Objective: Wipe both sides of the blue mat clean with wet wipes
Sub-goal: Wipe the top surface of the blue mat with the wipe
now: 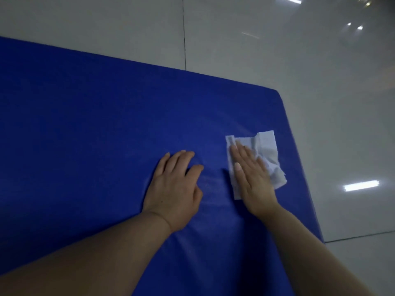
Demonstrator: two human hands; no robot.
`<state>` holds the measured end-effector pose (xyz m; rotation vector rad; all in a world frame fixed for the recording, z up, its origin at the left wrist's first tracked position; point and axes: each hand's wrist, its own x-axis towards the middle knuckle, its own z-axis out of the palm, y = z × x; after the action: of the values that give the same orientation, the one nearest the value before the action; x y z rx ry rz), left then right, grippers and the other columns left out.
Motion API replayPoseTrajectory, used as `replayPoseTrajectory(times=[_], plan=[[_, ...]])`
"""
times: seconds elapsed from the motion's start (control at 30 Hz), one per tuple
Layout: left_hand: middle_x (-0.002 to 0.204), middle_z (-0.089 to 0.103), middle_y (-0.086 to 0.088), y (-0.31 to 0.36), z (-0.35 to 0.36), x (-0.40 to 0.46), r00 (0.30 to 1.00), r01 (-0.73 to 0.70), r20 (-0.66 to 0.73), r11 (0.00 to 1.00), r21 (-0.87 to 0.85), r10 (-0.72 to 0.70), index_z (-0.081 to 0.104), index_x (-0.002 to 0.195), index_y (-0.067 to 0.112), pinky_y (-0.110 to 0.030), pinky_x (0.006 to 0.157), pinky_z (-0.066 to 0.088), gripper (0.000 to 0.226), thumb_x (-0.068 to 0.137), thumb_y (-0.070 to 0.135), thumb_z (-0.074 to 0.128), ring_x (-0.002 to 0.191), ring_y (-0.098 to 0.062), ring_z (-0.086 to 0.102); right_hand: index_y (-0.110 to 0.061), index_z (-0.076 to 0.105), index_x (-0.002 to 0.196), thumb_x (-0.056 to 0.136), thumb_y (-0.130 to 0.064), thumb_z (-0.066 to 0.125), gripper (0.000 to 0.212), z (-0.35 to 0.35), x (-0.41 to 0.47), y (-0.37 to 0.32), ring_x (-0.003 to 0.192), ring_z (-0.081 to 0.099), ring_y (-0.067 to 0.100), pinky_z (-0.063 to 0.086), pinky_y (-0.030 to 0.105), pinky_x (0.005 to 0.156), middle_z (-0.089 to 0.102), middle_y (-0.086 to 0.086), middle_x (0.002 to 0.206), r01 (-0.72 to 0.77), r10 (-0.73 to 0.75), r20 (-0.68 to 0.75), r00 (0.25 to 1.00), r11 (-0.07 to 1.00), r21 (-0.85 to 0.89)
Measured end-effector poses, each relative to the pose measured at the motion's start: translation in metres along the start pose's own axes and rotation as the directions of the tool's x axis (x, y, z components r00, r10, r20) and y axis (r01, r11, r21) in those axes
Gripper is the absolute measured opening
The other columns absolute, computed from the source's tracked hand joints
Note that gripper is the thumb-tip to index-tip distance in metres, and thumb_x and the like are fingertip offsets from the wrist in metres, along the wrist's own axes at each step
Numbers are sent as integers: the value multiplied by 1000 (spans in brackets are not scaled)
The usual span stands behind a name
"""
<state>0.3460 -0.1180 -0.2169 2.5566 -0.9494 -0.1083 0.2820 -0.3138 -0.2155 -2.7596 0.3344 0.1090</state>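
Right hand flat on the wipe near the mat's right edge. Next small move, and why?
Probably slide the right hand with the wet wipe along the blue mat, toward the far corner: faint streaks show only near the hands. The left hand rests on the mat, steadying it.

Dim, cool light; ceiling lamps glare as white streaks on the glossy floor [320, 60] at right; soft overall blur, wide-angle bending at edges, faint shadows beside the hands
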Motion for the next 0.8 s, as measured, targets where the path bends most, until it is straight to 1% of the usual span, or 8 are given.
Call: replayPoseTrajectory(times=[0.1,0.23,0.3,0.4,0.5,0.6,0.7,0.8], plan=[[129,56,-11,0,1,1,1000,-3,16,1000,-5,3,67,112,14,-42,111,21,48,82,29,33,122,-25,45,-30,4,148,93,-51,0,59,-22,21,43,147,2,10,-2,37,119,1,-12,156,-197,191,-87,978,979,-60],[128,57,-10,-1,1,1,1000,1,22,1000,-16,-1,67,111,15,-43,111,22,47,81,29,34,122,-25,45,-37,2,151,102,-40,9,49,-33,53,64,147,-6,16,-3,46,117,-7,-10,160,-472,467,-66,882,873,-126],[128,57,-10,-2,1,2,1000,-3,23,1000,-16,3,67,111,16,-43,110,22,46,81,29,34,122,-24,45,-34,-1,151,102,-40,7,50,-31,53,51,147,-5,21,-1,49,117,-8,-8,160,-455,452,-60,890,873,-175],[128,57,-10,-1,1,2,1000,-5,27,1000,-8,5,67,111,16,-44,109,23,46,81,29,34,123,-25,47,-29,-5,148,92,-59,-7,63,-10,16,8,147,-9,14,-10,34,118,-9,-10,157,-135,136,4,991,988,-77],[129,56,-10,-1,2,2,1000,-1,26,1000,-10,1,66,112,16,-44,110,22,46,81,29,34,123,-25,44,-22,10,150,94,-60,-1,68,-8,-10,3,147,-1,11,-6,29,119,5,-5,159,34,-39,113,993,998,45],[128,56,-10,-1,3,1,1000,-13,11,1000,-17,13,67,110,15,-43,111,21,46,81,28,34,123,-24,43,-3,13,149,99,-45,-11,69,-23,21,43,147,9,27,0,35,118,8,10,158,-109,106,-34,994,990,-85],[127,57,-10,-1,4,1,1000,-17,-4,1000,-17,17,67,110,16,-43,111,21,45,81,29,34,123,-23,42,-18,-8,152,100,-41,3,57,-23,61,44,146,-12,16,-7,39,118,-17,-2,158,-439,437,-42,899,895,-78],[127,57,-10,-3,2,1,1000,-13,3,1000,-18,14,67,110,16,-43,111,21,46,81,29,34,123,-23,42,-25,-19,148,102,-36,8,55,-16,62,18,143,-21,12,-13,39,115,-29,-7,154,-343,353,74,933,932,-118]])
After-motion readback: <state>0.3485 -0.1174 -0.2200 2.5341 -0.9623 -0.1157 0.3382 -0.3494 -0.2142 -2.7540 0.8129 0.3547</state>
